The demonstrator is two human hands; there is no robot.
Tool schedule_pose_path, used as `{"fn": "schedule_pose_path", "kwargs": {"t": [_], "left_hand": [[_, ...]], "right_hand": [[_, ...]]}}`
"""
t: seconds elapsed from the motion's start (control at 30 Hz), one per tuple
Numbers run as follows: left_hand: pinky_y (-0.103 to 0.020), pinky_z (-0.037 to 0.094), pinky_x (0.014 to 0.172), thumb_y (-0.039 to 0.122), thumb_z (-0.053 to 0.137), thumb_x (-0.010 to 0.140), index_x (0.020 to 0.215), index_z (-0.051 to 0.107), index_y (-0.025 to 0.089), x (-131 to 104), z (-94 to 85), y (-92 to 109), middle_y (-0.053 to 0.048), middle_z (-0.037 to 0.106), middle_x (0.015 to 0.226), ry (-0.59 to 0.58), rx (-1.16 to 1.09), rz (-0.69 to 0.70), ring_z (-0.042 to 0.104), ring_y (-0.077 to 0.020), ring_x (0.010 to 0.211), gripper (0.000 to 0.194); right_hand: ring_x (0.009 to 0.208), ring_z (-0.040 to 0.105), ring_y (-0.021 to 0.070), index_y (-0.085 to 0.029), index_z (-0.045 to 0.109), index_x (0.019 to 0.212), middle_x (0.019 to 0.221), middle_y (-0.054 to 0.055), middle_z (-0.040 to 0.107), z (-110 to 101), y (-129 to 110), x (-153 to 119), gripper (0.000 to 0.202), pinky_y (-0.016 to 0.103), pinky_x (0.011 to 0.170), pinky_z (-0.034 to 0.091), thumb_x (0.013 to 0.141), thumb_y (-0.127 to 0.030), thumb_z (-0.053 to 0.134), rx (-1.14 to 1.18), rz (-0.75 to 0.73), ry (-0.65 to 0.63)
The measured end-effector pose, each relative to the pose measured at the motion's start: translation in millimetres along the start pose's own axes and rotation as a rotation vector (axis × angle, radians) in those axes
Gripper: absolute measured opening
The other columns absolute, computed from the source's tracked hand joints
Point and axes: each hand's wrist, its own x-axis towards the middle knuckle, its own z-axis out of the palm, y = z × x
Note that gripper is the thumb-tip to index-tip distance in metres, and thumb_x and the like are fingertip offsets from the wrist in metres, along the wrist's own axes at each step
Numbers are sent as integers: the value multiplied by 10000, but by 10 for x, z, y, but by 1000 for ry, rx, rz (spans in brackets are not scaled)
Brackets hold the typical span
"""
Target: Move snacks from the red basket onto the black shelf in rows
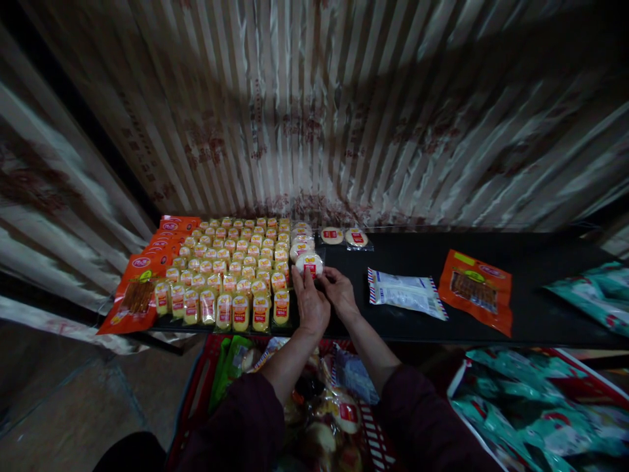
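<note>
"Where's the round pack (pixel 310 263)?"

"At the near end of a column of similar packs, just right of the yellow packs (pixel 240 311) on the black shelf (pixel 535 262)."

"And the grip?"

"Left hand (pixel 313 308): fingers over its near face. Right hand (pixel 341 294): fingertips by its right edge. Whether either actually pinches it, I can't tell."

"Nearby?"

"2 more behind, right of the column; a white packet (pixel 405 293) beyond the right hand."

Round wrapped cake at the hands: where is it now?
Just below the head view's centre, the round wrapped cake sits at the fingertips of the left hand and right hand, right of the small yellow packets.
</note>
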Motion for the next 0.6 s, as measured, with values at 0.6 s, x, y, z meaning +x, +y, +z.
{"fn": "schedule_pose_path", "kwargs": {"t": [0.6], "left_hand": [[-420, 149, 1177, 0, 415, 735, 1375, 371, 24, 28, 152, -210, -216, 92, 1545, 36, 85, 83, 9, -258, 1427, 642]], "right_hand": [[760, 620, 178, -221, 691, 933, 871, 48, 666, 30, 17, 72, 201, 310, 714, 491, 764, -297, 616, -377, -173, -39]]}}
